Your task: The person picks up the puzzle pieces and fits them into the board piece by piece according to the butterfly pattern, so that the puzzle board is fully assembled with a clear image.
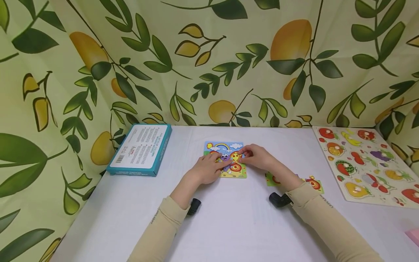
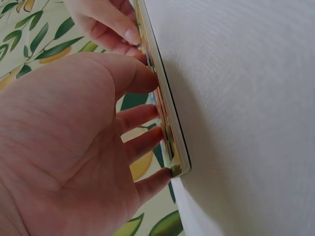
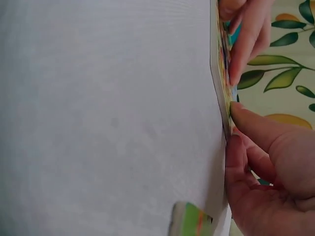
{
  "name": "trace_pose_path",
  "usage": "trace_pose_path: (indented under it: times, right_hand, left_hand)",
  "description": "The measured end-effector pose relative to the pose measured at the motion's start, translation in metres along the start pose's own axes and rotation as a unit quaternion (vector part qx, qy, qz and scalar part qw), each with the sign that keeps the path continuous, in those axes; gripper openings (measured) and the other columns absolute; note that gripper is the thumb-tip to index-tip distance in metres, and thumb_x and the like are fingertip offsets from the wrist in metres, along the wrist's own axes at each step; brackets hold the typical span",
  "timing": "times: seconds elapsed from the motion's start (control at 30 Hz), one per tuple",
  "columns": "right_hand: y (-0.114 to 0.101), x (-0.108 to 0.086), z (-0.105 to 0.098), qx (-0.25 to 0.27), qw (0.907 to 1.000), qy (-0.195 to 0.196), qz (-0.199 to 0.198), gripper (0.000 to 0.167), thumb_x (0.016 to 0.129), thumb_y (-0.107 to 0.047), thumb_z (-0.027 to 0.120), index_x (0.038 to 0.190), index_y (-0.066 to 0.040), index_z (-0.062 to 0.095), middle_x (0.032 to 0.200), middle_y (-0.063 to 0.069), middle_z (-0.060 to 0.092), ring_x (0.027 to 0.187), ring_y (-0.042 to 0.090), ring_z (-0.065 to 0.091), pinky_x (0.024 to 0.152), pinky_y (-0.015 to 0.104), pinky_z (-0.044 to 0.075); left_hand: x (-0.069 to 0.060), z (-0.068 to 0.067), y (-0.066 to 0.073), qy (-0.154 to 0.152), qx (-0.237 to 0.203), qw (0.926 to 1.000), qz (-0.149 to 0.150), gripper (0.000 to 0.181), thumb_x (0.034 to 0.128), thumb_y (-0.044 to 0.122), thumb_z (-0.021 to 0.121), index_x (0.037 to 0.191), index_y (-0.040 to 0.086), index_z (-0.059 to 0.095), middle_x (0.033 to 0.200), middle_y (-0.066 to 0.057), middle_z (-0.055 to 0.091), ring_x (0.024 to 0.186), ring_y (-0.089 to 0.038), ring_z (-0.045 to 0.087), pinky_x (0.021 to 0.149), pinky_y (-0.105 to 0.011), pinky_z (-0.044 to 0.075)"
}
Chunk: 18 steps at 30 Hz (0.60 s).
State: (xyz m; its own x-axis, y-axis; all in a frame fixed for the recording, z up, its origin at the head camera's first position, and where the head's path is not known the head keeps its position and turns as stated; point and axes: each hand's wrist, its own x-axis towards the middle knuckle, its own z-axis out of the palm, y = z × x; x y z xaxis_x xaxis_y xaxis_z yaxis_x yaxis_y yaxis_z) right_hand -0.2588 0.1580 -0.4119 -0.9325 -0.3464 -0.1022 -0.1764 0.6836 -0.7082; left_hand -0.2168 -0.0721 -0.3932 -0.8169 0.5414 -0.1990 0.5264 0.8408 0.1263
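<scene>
A square jigsaw puzzle point(image 1: 234, 174) with a cartoon butterfly, rainbow and sun lies flat on the white table. My left hand point(image 1: 207, 168) rests on its left part, fingers spread; in the left wrist view, the fingertips touch the puzzle's point(image 2: 170, 123) surface. My right hand point(image 1: 256, 157) is at the right edge. There, in the right wrist view, its thumb lies on the puzzle point(image 3: 220, 88) face and the curled fingers meet the rim, pinching it. Loose puzzle pieces, one green and red point(image 1: 271, 180) and another with a red spiral point(image 1: 315, 183), lie near the right forearm, partly covered.
A teal and white box point(image 1: 139, 149) lies at the back left. On the right is a fruit peg board point(image 1: 363, 163). A pink item point(image 1: 413, 235) shows at the right border. Black wrist-worn parts point(image 1: 279, 199) stick out by the cuffs. A patterned curtain point(image 1: 203, 72) hangs behind the table.
</scene>
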Motion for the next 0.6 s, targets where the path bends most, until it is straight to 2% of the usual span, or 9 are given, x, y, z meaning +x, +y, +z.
trace_pose_path:
  times: [0.13, 0.27, 0.47, 0.6]
  right_hand:
    - [-0.002, -0.009, -0.006, -0.006, 0.9998, -0.011, -0.013, 0.032, 0.093, -0.025, 0.069, 0.117, -0.005, 0.066, 0.104, 0.009, 0.060, 0.093, 0.022, 0.053, 0.080, 0.034, 0.046]
    - [0.000, -0.030, -0.020, -0.010, 0.9996, -0.024, -0.009, 0.038, 0.096, -0.032, 0.063, 0.126, -0.009, 0.065, 0.115, 0.009, 0.063, 0.094, 0.022, 0.056, 0.074, 0.033, 0.050]
    - [0.008, -0.071, -0.041, -0.060, 0.9981, 0.008, -0.012, 0.032, 0.090, -0.031, 0.071, 0.112, -0.008, 0.068, 0.099, 0.005, 0.063, 0.086, 0.022, 0.052, 0.064, 0.031, 0.046]
    - [0.015, -0.092, -0.044, -0.100, 0.9948, 0.014, -0.012, 0.034, 0.082, -0.030, 0.079, 0.105, -0.007, 0.068, 0.097, 0.004, 0.062, 0.087, 0.023, 0.052, 0.068, 0.034, 0.046]
  left_hand:
    - [0.000, 0.000, 0.000, 0.006, 0.001, 1.0000, 0.001, 0.048, 0.1039, 0.026, 0.041, 0.151, 0.038, 0.036, 0.154, -0.007, 0.032, 0.142, -0.027, 0.028, 0.112, -0.050, 0.029]
    - [0.001, 0.001, 0.000, 0.029, -0.019, 0.9994, 0.009, 0.049, 0.1024, 0.023, 0.044, 0.150, 0.033, 0.040, 0.150, -0.008, 0.036, 0.140, -0.027, 0.031, 0.110, -0.049, 0.032]
    - [0.002, 0.005, -0.001, 0.078, -0.088, 0.9929, 0.018, 0.047, 0.0985, 0.015, 0.050, 0.145, 0.023, 0.050, 0.146, -0.013, 0.039, 0.135, -0.029, 0.035, 0.107, -0.048, 0.035]
    - [-0.004, 0.003, -0.003, 0.110, -0.141, 0.9838, 0.013, 0.042, 0.0976, 0.016, 0.054, 0.139, 0.017, 0.056, 0.147, -0.012, 0.040, 0.136, -0.028, 0.036, 0.109, -0.048, 0.034]
